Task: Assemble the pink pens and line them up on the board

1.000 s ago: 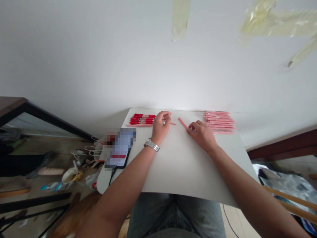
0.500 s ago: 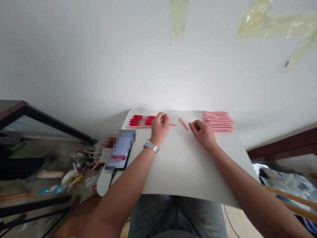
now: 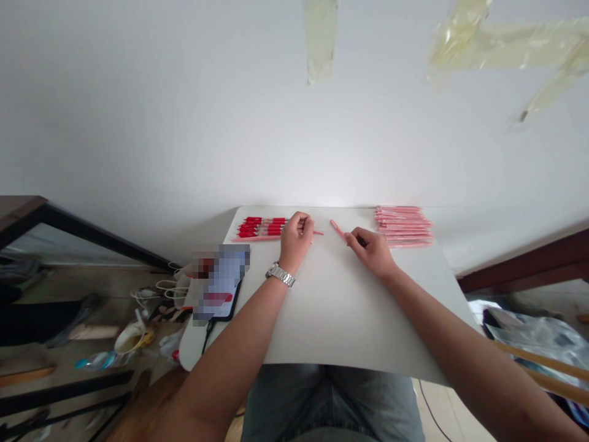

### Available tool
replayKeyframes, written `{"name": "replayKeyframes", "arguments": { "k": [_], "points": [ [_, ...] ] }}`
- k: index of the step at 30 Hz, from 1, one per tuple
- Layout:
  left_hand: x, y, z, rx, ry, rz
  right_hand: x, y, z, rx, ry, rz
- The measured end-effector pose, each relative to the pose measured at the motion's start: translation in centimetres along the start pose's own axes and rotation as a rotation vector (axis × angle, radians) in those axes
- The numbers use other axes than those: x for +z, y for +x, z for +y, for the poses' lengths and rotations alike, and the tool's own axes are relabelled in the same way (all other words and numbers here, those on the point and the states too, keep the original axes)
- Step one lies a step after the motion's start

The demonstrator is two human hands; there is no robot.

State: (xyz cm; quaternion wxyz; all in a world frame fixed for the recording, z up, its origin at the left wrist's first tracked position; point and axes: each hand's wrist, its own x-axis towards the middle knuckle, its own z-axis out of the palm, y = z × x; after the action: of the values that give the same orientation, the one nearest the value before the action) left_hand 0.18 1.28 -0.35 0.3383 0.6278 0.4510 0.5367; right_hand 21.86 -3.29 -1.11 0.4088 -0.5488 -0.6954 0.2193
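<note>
On the table (image 3: 331, 307), near the middle of its far edge, I see the pink piece (image 3: 337, 228), its near end pinched by the right hand (image 3: 370, 250). I locate the left hand (image 3: 296, 239), curled, beside the red pens (image 3: 275, 227) toward the far left corner; I cannot tell whether it pinches anything. Pink sticks (image 3: 405, 227) lie near the far right corner.

Phone (image 3: 226, 288) with black cable (image 3: 207, 336), yellowish tape (image 3: 321, 38) on white wall (image 3: 184, 123), bottle (image 3: 97, 361) beside pale container (image 3: 129, 341)
</note>
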Motion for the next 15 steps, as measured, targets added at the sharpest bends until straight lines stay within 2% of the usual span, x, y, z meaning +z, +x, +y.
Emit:
{"name": "replayKeyframes", "arguments": {
  "k": [5, 9, 15],
  "points": [
    [-0.04, -0.02, 0.21, -0.005, 0.003, 0.013, -0.52, 0.00, -0.58, -0.102, 0.102, 0.069],
    [-0.07, -0.01, 0.31, -0.010, -0.004, 0.016, -0.87, 0.17, -0.65, -0.125, 0.112, 0.121],
    [-0.11, 0.10, 0.36, -0.015, 0.013, 0.047, -0.80, 0.55, 0.19, -0.073, -0.044, 0.200]
  ]
}}
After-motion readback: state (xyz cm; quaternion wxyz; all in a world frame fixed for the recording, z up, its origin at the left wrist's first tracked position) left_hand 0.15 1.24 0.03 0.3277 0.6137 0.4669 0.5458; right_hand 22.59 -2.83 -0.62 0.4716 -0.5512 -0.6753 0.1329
